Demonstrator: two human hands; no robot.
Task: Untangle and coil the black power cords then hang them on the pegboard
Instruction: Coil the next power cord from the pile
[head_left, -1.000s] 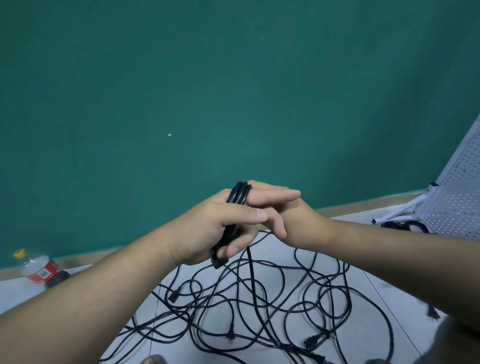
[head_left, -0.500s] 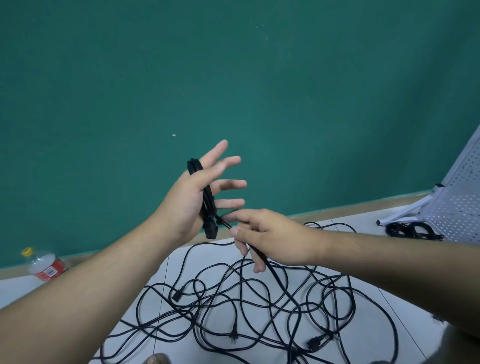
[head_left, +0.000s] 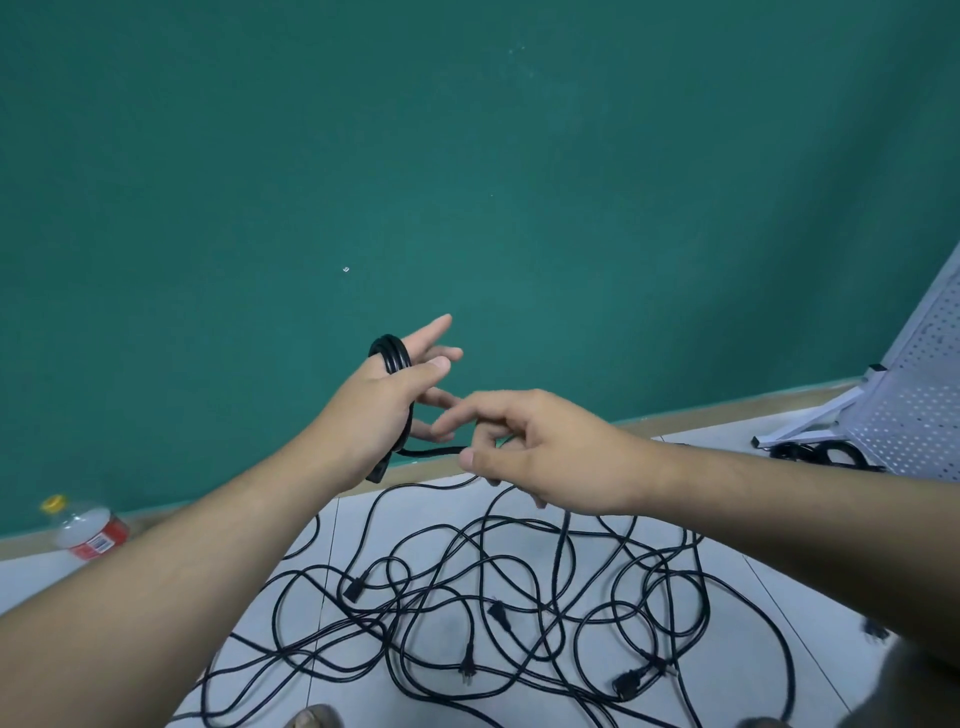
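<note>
A tangle of black power cords sprawls over the pale tiled floor directly below the person, loops crossing one another, with a pronged plug and a blocky connector lying among them. Above the heap, both bare forearms reach forward. The left hand is raised with its fingers straight and spread. One black power cord is wound in several close loops round its palm, passing through the notch between thumb and forefinger. The thumb lies flat across the loops, and a connector end hangs beneath the heel of the hand. From the lower edge of that hand a short run of the same cord stretches level to the right hand, just beside it, which pinches the cord between thumb and curled fingers. Under the right hand, cord runs down toward the heap on the floor. Farther back on the left, a clear plastic bottle with a yellow cap and red label lies tilted by the skirting. At far right a white pegboard leans tilted on its frame, with coiled black cords lying on the floor at its foot. A plain green wall fills the background.
</note>
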